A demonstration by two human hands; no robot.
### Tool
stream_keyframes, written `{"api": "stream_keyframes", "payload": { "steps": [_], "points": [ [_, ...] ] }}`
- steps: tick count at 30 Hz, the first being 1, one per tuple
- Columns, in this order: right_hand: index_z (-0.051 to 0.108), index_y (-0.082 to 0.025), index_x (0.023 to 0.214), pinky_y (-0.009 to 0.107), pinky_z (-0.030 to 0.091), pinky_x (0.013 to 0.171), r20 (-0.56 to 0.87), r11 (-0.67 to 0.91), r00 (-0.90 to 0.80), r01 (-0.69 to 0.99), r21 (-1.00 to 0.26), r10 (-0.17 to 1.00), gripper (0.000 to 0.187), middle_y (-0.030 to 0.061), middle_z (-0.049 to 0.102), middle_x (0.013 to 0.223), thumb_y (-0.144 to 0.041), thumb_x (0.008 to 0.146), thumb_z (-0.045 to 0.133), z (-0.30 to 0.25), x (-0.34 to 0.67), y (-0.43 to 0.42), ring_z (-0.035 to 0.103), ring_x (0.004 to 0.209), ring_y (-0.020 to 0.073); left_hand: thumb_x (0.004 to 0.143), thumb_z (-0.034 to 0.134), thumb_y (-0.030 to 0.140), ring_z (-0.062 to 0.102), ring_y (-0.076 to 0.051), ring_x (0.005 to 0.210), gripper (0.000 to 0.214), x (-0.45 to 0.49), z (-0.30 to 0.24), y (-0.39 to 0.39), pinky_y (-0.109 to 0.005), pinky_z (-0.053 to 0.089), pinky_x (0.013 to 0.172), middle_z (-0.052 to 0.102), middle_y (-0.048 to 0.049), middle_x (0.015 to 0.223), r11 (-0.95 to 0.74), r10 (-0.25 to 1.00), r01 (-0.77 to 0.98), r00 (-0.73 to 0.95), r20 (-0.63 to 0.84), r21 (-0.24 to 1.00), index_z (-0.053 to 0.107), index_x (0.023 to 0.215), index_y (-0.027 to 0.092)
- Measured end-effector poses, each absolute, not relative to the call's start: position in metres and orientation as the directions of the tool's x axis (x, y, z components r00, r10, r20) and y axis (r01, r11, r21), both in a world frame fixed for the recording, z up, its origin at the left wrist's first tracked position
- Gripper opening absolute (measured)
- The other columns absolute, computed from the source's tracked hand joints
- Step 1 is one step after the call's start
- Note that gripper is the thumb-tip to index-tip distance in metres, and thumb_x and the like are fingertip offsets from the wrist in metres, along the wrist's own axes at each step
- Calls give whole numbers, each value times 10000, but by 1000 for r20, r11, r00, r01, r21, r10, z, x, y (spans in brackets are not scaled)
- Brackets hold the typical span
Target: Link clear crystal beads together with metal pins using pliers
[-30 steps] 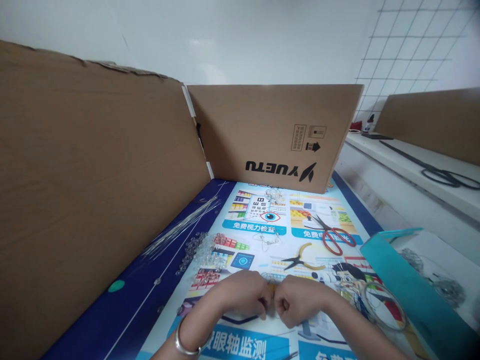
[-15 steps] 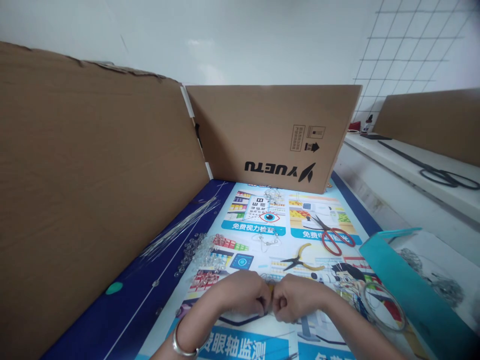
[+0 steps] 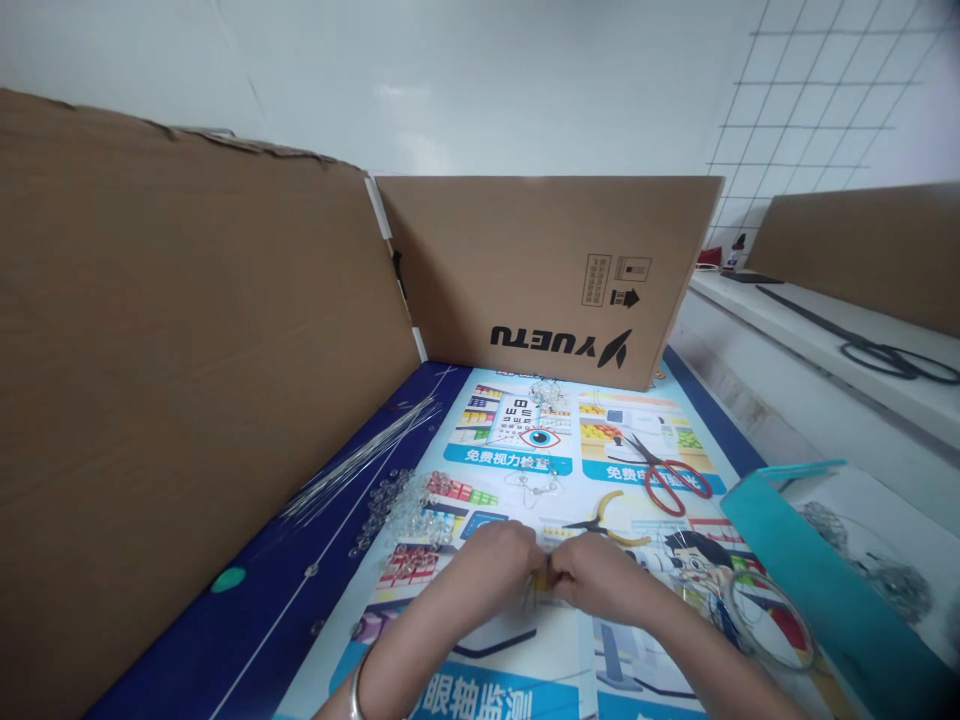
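My left hand (image 3: pixel 496 560) and my right hand (image 3: pixel 600 578) meet knuckle to knuckle low in the middle of the view, both closed. Between their fingertips they pinch a small piece with a yellowish glint (image 3: pixel 541 581), too small to name. A silver bangle (image 3: pixel 354 690) circles my left wrist. Both hands hover over a printed poster (image 3: pixel 517 455) covering the table. Just behind the hands lie yellow-handled pliers (image 3: pixel 606 518), and a heap of clear beads (image 3: pixel 409 497) sits to their left.
Red-handled scissors (image 3: pixel 667 473) lie behind the pliers. A bundle of thin wires (image 3: pixel 358 460) runs along the left. Cardboard walls stand at the left (image 3: pixel 172 380) and back (image 3: pixel 547 270). A teal box (image 3: pixel 817 570) and a wire coil (image 3: pixel 769 615) are at right.
Both hands have shifted a little away from me and turned, so the fingertips now pinch together where the fists were side by side.
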State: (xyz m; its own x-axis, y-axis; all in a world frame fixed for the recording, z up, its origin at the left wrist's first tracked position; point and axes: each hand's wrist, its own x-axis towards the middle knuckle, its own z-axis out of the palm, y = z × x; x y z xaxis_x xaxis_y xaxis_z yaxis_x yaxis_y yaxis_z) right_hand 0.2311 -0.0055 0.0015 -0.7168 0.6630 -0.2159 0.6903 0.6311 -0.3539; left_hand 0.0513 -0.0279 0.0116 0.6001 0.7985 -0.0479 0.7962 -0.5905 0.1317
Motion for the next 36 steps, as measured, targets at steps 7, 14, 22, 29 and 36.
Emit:
{"api": "stream_keyframes", "payload": {
  "steps": [7, 14, 22, 29, 36],
  "points": [
    [674, -214, 812, 233, 327, 611, -222, 568, -634, 768, -296, 741, 207, 18, 676, 808, -189, 729, 485, 13, 230, -4, 597, 753, 175, 803, 489, 115, 533, -222, 809, 124, 58, 21, -29, -299, 421, 661, 584, -58, 808, -562, 826, 825, 563, -13, 63, 592, 795, 185],
    [655, -195, 802, 254, 326, 634, -156, 499, -565, 804, -324, 810, 229, 48, 653, 842, -158, 755, 434, 3, 232, 1, 576, 767, 182, 806, 452, 85, 524, -230, 806, 151, 63, 16, -28, -311, 435, 646, 580, -69, 829, -509, 861, 861, 509, -11, 22, 574, 814, 174],
    [633, -200, 747, 243, 344, 687, -64, 398, -502, 751, -528, 862, 189, 18, 638, 791, -167, 727, 448, -7, 232, 9, 556, 778, 160, 760, 446, 69, 535, -198, 766, 172, 59, 3, -21, -274, 401, 658, 577, -59, 807, -335, 942, 927, 334, 31, 169, 577, 768, 180],
    [592, -190, 717, 216, 377, 532, -76, 208, -417, 594, -777, 906, 126, -15, 586, 615, -225, 719, 472, -25, 234, 16, 539, 584, 125, 751, 426, 95, 556, -146, 731, 219, 54, -14, -12, -226, 374, 676, 604, -14, 771, -240, 971, 825, 212, 114, 512, 614, 761, 207],
    [553, -173, 745, 229, 451, 482, -159, -2, -389, 375, -927, 908, 115, -26, 569, 542, -272, 702, 512, -35, 233, 19, 574, 517, 132, 658, 508, 130, 513, -124, 615, 108, 57, -29, -7, -213, 355, 574, 573, 26, 640, -108, 993, 484, 99, 69, 868, 599, 665, 187]
  ]
}}
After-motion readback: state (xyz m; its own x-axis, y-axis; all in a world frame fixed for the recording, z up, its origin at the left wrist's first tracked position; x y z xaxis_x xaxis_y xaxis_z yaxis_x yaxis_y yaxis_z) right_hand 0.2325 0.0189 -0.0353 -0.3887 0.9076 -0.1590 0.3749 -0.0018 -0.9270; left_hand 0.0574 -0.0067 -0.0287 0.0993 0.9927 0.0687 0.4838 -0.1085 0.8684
